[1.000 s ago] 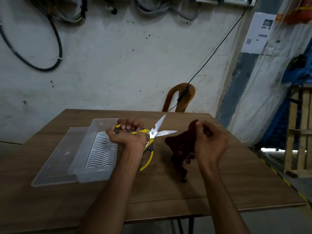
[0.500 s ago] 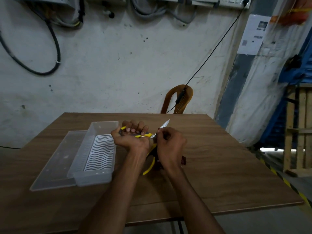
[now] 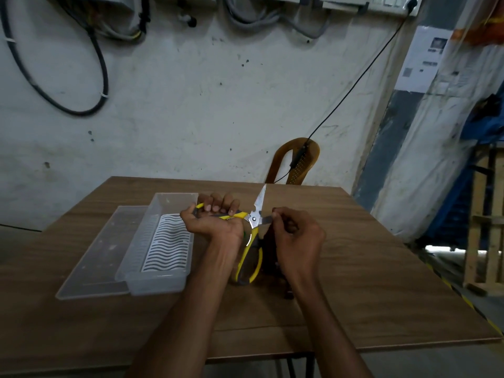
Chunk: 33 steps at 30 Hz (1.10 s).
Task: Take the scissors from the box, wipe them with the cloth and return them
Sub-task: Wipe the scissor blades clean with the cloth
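Observation:
The scissors have yellow and black handles and steel blades spread apart above the wooden table. My left hand grips the upper handle, palm up. The other handle hangs down toward the table. My right hand holds the dark red cloth and pinches it round the right-pointing blade, which it mostly hides. The other blade points up and away. The clear plastic box stands to the left of my hands, with a white wavy-slotted tray in its bottom.
The box's clear lid lies flat against the box's left side. A brown plastic chair stands behind the table's far edge, with a black cable hanging over it. Wooden pallets stand on the floor at the right.
My right hand brought the cloth from the table's right over to the scissors and closed it on the lower blade. My left hand kept hold of the handle.

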Available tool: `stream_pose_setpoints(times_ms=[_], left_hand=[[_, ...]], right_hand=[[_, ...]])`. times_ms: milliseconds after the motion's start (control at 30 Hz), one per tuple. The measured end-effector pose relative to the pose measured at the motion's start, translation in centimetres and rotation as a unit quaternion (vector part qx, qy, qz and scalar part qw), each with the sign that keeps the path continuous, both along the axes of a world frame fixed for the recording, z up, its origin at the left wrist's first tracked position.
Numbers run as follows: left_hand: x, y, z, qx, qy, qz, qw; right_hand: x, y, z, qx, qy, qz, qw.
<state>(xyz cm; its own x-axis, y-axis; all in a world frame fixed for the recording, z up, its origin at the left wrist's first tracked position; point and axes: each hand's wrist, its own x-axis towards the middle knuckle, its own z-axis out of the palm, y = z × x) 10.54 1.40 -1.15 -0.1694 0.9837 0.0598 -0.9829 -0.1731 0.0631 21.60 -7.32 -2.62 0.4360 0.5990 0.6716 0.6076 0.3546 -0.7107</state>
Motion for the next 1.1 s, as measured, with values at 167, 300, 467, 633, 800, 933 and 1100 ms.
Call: stream_pose_setpoints(times_ms=[167,300,467,633,800,933,1100], left_hand=[[0.6,-0.5,0.0,-0.014,0.020,0.009,1.000],[0.1,-0.2,-0.2,-0.031,0.011,0.005,0.999],[1.2,-0.6,-0.2,-0.046,-0.003,-0.001,0.999],[-0.2,0.0,-0.4,-0.049,0.009,0.003,0.999],[0.5,-0.2,0.1,-0.055,-0.008,0.006,0.998],[-0.2,0.0,-0.1,-0.043,-0.009,0.007,0.999],[0.6,-0.4,0.0,-0.039,-0.017,0.005,0.999]], right_hand=[[-2.7,0.8,-2.5,-0.022,-0.126,0.018,0.992],[-2.4,1.1,-3.2,-0.046,-0.195,0.039,0.979],[-1.6,1.3,-2.7,-0.041,-0.176,0.007,0.984],[-1.2,1.1,-2.3,-0.056,-0.271,0.090,0.957],[0.6,1.7,-1.5,-0.028,-0.240,0.031,0.970],[0.3,1.1,-2.0,-0.035,-0.297,0.098,0.949],[1.2,1.2,-1.1,-0.026,-0.295,0.075,0.952]])
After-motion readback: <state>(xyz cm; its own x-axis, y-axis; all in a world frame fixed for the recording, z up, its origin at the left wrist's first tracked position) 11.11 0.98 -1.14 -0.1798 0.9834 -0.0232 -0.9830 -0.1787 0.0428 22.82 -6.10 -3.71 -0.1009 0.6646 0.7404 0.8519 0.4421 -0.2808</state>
